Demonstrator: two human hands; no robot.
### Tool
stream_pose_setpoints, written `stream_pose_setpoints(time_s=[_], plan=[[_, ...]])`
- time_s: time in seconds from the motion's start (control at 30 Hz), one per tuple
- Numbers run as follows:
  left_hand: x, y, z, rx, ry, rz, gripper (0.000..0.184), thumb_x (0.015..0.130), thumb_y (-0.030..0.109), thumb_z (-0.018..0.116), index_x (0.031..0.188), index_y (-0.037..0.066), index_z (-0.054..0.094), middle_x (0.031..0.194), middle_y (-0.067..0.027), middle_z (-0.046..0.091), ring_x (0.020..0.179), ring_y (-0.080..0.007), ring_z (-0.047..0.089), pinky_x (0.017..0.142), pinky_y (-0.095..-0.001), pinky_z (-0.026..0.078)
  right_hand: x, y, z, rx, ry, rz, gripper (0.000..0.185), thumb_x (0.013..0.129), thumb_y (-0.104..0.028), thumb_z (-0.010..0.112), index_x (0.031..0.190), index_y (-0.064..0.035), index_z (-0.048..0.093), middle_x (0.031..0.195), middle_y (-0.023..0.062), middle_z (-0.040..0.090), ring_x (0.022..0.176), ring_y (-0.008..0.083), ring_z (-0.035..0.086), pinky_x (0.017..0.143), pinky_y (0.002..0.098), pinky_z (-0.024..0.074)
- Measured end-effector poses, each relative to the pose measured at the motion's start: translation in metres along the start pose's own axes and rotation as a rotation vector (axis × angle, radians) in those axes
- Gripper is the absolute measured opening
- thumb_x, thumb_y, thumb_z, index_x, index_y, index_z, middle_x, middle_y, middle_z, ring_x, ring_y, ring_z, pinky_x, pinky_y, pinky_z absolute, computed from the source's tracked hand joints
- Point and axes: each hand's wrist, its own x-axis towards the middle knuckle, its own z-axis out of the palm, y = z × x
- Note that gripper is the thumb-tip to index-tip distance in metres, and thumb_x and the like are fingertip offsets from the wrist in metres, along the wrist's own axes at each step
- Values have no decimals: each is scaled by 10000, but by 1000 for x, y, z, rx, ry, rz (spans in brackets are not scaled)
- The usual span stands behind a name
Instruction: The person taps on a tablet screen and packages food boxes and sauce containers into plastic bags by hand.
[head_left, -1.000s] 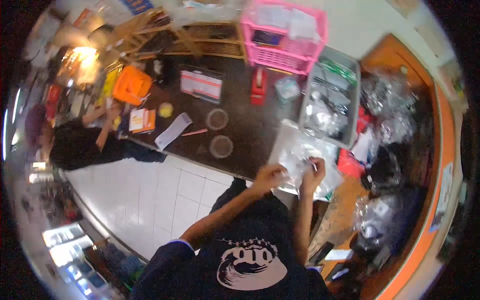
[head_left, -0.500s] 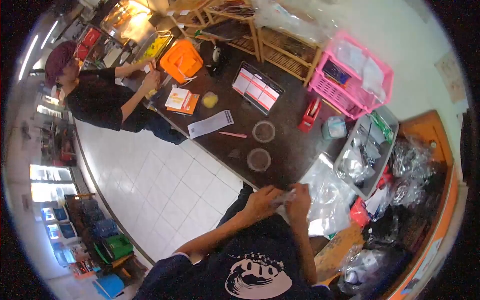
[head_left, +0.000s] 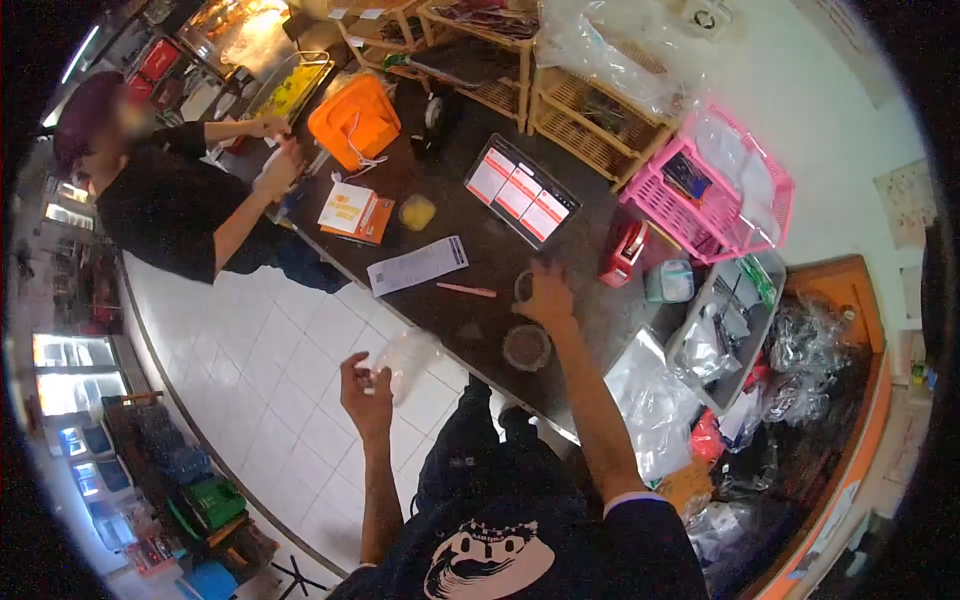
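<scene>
Off the counter's near edge, above the white tiled floor [head_left: 300,370], L hand [head_left: 367,395] has thumb & fingers curled, pinching a clear bag [head_left: 412,358] that sticks out to its R, partly see-through & blurry. R hand [head_left: 548,295] reaches over the dark counter [head_left: 445,205], fingers bent over the farther round tub [head_left: 522,286], which it partly hides; can't tell if the grip is tight. Nearer round tub [head_left: 527,347] sits upright on the counter just below the R hand, by the forearm. L of the tubs: pink pen [head_left: 466,290], then printed slip [head_left: 418,266]. Tablet [head_left: 522,190] w/ lit red-&-white screen stands beyond the R hand. To the R: red tape dispenser [head_left: 624,252], small jar [head_left: 669,282], gray bin [head_left: 757,345] w/ silvery packets, plus flat plastic bags [head_left: 645,400] next to it. Pink basket [head_left: 690,222] is behind the dispenser. Far L, a co-worker in dark shirt [head_left: 170,215] stands at the counter, both hands raised near the orange tub [head_left: 355,120].
</scene>
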Motion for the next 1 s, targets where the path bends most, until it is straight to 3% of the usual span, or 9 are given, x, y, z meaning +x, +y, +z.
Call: stream_pose_setpoints(time_s=[0.13, 0.2, 0.4, 0.6, 0.7, 0.8, 0.87, 0.93, 1.0], plan=[[50, 38, 60, -236, -53, 19, 332, 781, 69, 743, 1095, 78, 635, 847, -63, 628, 739, -139, 590, 649, -274, 489, -5, 6, -36, 73, -123, 153, 850, 570, -338, 879, 1298, -79, 524, 1183, 224, 584, 1131, 399, 587, 950, 469, 502], [64, 55, 117, -275, -175, 277, 336, 778, 90, 756, 1096, 73, 647, 884, -74, 660, 787, -153, 608, 714, -291, 502, -35, 35, -56, 145, 206, 28, 744, 578, -310, 854, 1220, -110, 536, 1072, 200, 621, 1004, 415, 632, 821, 502, 542], [17, 98, 283, -383, -705, 442, 293, 772, 114, 766, 1046, 52, 685, 938, -97, 692, 813, -164, 624, 744, -298, 507, -142, 48, -215, 141, 340, 297, 623, 625, -237, 858, 1159, -71, 583, 936, 157, 686, 872, 367, 675, 784, 432, 549], [-45, 87, 350, -412, -1414, -16, 311, 884, 237, 687, 1153, 81, 673, 1074, -68, 693, 985, -195, 652, 819, -360, 558, -156, 105, -201, 689, 280, 256, 685, 592, -213, 909, 1167, -55, 572, 1070, 146, 642, 970, 302, 650, 855, 383, 514], [-61, 84, 356, -368, -1618, -639, 412, 953, 409, 545, 1220, 110, 642, 1216, -84, 643, 1117, -247, 633, 904, -445, 558, -136, 163, -131, 434, 263, -128, 751, 604, -277, 932, 1211, -69, 542, 1079, 84, 622, 1062, 200, 594, 789, 374, 536], [-76, 51, 370, -351, -1460, -651, 387, 947, 389, 572, 1202, 110, 654, 1229, -87, 639, 1113, -231, 633, 902, -428, 556, -129, 185, -83, 473, 124, 86, 753, 584, -256, 941, 1177, -68, 515, 1047, 75, 625, 1006, 211, 603, 810, 371, 523], [-83, 47, 366, -366, -1357, -630, 323, 936, 304, 640, 1189, 104, 663, 1155, -66, 675, 1047, -226, 660, 880, -392, 557, -128, 181, -72, 538, 47, 351, 756, 559, -353, 923, 1149, -77, 539, 1128, 147, 619, 1055, 327, 612, 877, 416, 503], [-93, 27, 377, -405, -1230, -177, 383, 867, 303, 745, 1160, 62, 689, 1060, -60, 720, 945, -203, 691, 816, -355, 555, -129, 188, -44, 709, 103, 355, 739, 565, -356, 922, 1126, -80, 528, 1081, 144, 631, 1022, 330, 624, 859, 418, 509], [-103, 23, 375, -553, -1169, -287, 283, 833, 151, 770, 1102, 88, 706, 972, -31, 727, 874, -202, 696, 772, -327, 552, -128, 190, -35, 510, 232, 241, 739, 569, -344, 924, 1125, -84, 513, 1020, 132, 649, 954, 328, 650, 835, 393, 521]])
